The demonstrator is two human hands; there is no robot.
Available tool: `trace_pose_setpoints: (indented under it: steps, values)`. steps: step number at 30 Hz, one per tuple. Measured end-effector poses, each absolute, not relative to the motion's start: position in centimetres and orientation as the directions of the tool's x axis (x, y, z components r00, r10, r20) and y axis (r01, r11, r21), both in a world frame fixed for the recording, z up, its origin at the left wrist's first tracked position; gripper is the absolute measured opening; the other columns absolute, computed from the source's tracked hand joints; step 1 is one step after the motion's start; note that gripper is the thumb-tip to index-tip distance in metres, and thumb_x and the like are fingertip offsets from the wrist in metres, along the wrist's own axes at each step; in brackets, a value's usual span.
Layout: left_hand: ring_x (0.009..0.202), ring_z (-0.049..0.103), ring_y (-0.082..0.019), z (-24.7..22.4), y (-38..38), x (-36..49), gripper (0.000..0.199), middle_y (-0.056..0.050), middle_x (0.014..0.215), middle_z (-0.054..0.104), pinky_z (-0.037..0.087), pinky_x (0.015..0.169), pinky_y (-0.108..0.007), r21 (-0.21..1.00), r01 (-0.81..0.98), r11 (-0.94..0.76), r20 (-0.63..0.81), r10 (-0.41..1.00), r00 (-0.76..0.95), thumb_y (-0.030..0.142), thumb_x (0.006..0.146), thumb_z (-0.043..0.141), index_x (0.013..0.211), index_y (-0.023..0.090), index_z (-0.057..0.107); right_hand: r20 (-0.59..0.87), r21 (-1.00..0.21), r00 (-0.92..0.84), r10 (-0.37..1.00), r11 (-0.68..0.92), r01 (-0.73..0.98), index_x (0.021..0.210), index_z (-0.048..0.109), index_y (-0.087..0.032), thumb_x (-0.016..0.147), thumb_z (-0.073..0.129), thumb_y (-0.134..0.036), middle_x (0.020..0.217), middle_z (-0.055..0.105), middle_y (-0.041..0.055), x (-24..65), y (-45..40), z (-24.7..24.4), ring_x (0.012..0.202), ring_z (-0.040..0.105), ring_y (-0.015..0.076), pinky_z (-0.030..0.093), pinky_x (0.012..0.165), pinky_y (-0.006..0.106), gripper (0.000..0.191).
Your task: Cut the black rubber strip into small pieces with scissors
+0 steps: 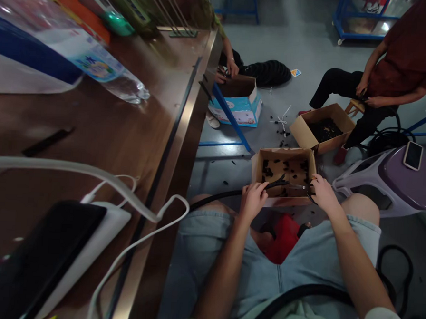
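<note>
My left hand is closed round a thick black cable, near its end, which looks split or frayed. The cable runs left over my thigh, and a black length also lies across my lap. In my right hand is a pair of scissors, fingers in the dark handles, blades pointing left close to the cable's end. Whether the blades touch it I cannot tell. Both hands are over the near rim of a cardboard box holding scattered small black pieces.
On my left stands a brown table with a plastic bottle, a black phone and white cords. Two people sit ahead by a blue-sided box and another cardboard box. A purple-topped stool with a phone stands right.
</note>
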State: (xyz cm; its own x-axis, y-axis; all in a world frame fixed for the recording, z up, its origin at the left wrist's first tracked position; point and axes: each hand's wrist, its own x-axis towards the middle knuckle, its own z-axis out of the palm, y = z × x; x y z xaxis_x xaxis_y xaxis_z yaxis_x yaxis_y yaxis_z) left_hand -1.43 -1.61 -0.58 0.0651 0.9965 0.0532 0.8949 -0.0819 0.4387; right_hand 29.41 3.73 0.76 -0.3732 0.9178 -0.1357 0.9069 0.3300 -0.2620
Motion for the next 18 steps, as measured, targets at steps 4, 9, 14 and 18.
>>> trace_pose_setpoints:
  steps: [4, 9, 14, 18]
  values:
    - [0.108, 0.067, -0.026, -0.7, -1.8, -1.1, 0.041, -0.008, 0.113, 0.075, 0.044, 0.096, -0.043, 0.44, 0.894, -0.088, 0.048, 0.996, 0.075, 0.018, 0.095, 0.053, 0.132, 0.023, 0.07, -0.133, -0.221, -0.385, 0.913, 0.351, 0.91, 0.114, 0.066, -0.015, 0.078, 0.072, -0.008, 0.155, 0.048, 0.0182, 28.8, 3.6, 1.1, 0.125, 0.06, 0.0332, 0.049, 0.107, 0.046, 0.037]
    - [0.109, 0.066, -0.025, -0.7, -2.0, -0.6, 0.041, -0.007, 0.114, 0.076, 0.044, 0.096, -0.043, 0.448, 0.886, -0.118, 0.023, 0.992, 0.121, 0.018, 0.096, 0.054, 0.132, 0.026, 0.07, -0.134, -0.184, -0.408, 0.903, 0.382, 0.906, 0.114, 0.066, -0.015, 0.077, 0.073, -0.007, 0.154, 0.05, 0.0168, 28.1, 3.6, 0.9, 0.123, 0.06, 0.0331, 0.049, 0.107, 0.047, 0.038]
    - [0.109, 0.066, -0.026, -0.5, -2.0, -0.5, 0.041, -0.007, 0.114, 0.076, 0.043, 0.096, -0.043, 0.459, 0.88, -0.124, 0.019, 0.991, 0.13, 0.018, 0.098, 0.052, 0.134, 0.024, 0.069, -0.155, -0.169, -0.416, 0.896, 0.391, 0.905, 0.113, 0.067, -0.016, 0.078, 0.072, -0.005, 0.153, 0.051, 0.0161, 27.7, 3.7, 0.9, 0.12, 0.061, 0.0323, 0.05, 0.105, 0.046, 0.038]
    - [0.109, 0.066, -0.026, -0.3, -2.0, -0.5, 0.042, -0.008, 0.114, 0.076, 0.043, 0.096, -0.044, 0.46, 0.882, -0.106, 0.005, 0.993, 0.116, 0.019, 0.099, 0.05, 0.136, 0.022, 0.068, -0.148, -0.18, -0.395, 0.907, 0.368, 0.912, 0.115, 0.067, -0.016, 0.08, 0.071, -0.008, 0.154, 0.05, 0.0175, 27.7, 3.6, 1.0, 0.122, 0.06, 0.0333, 0.05, 0.105, 0.047, 0.036]
